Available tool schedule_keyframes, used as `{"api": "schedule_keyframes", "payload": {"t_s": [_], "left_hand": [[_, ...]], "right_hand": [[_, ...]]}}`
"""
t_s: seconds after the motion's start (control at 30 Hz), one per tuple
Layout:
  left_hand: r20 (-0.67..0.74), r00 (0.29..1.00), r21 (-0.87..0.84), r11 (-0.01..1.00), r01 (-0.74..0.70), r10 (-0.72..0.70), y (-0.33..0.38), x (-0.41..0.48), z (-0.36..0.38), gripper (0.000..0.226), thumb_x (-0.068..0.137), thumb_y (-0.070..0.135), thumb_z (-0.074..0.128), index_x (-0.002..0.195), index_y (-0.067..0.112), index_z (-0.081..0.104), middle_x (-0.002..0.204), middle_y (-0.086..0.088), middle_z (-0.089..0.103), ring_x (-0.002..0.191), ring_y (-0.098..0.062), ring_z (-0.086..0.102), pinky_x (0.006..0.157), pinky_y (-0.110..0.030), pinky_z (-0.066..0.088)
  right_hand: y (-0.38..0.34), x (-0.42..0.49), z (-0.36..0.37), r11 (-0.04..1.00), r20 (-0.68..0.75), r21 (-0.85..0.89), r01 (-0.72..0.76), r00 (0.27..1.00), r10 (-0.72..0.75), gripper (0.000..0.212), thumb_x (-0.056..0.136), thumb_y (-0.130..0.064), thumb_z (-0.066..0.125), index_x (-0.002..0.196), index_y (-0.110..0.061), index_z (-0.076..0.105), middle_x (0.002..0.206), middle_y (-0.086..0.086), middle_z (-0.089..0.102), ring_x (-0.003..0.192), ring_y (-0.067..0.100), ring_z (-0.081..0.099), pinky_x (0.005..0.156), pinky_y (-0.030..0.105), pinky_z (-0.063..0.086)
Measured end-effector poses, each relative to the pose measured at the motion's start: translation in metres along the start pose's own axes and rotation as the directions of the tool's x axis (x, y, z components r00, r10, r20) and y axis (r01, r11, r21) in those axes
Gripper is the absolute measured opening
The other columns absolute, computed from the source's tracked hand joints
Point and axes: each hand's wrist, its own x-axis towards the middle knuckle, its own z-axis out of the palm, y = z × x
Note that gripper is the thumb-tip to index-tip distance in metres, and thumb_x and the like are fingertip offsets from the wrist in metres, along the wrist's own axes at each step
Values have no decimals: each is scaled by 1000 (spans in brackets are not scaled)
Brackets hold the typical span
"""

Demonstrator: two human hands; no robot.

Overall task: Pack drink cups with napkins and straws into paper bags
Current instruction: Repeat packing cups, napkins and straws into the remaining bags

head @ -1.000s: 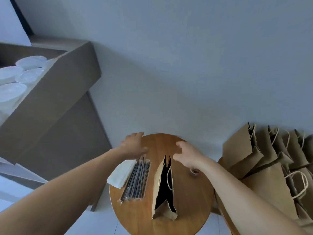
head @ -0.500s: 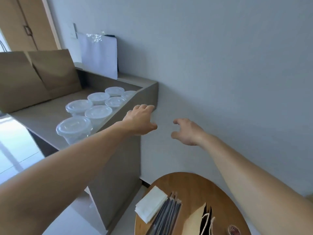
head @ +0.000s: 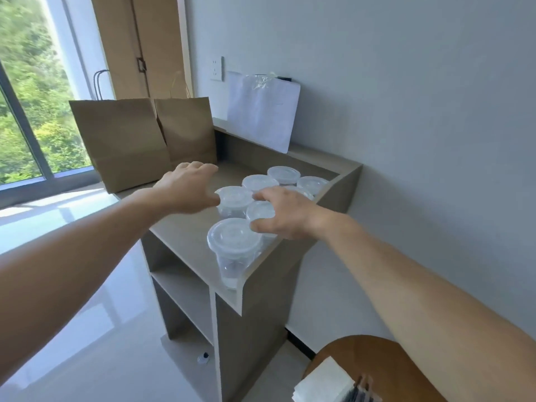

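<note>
Several clear lidded drink cups stand on a grey counter (head: 185, 236); the nearest cup (head: 233, 250) is at its front corner. My right hand (head: 282, 216) hovers over a second cup (head: 259, 211), fingers spread and loosely bent, holding nothing. My left hand (head: 188, 188) reaches beside a third cup (head: 233, 200), fingers relaxed. White napkins (head: 322, 382) and dark straws (head: 359, 394) lie on the round wooden table (head: 377, 361) at bottom right.
Two brown paper bags (head: 121, 140) stand at the counter's back left. A white sheet (head: 262, 111) leans on the wall. Open shelves (head: 179, 291) sit under the counter. A window fills the far left, over glossy floor.
My view swung left from the round table to the counter. Both hands moved away from the bag on the table and now reach over the cups.
</note>
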Motion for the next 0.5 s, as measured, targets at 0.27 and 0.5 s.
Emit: {"api": "schedule_keyframes", "payload": {"t_s": [0.27, 0.5], "left_hand": [[102, 993, -14, 998, 65, -63, -69, -12, 23, 77, 85, 44, 62, 152, 27, 29, 157, 3, 31, 144, -23, 25, 111, -43, 34], [94, 995, -43, 999, 34, -30, -74, -2, 31, 74, 86, 45, 62, 152, 27, 30, 156, 3, 33, 143, -22, 27, 108, -42, 35]], "right_hand": [[-33, 32, 34, 984, 234, -166, 59, 972, -19, 106, 63, -68, 76, 150, -30, 29, 152, -8, 35, 138, 18, 35, 106, 35, 35], [-35, 42, 38, 982, 266, -181, 49, 964, 1, 108, 56, -61, 83, 147, -38, 31, 147, -12, 41, 134, 24, 38, 109, 43, 37]]}}
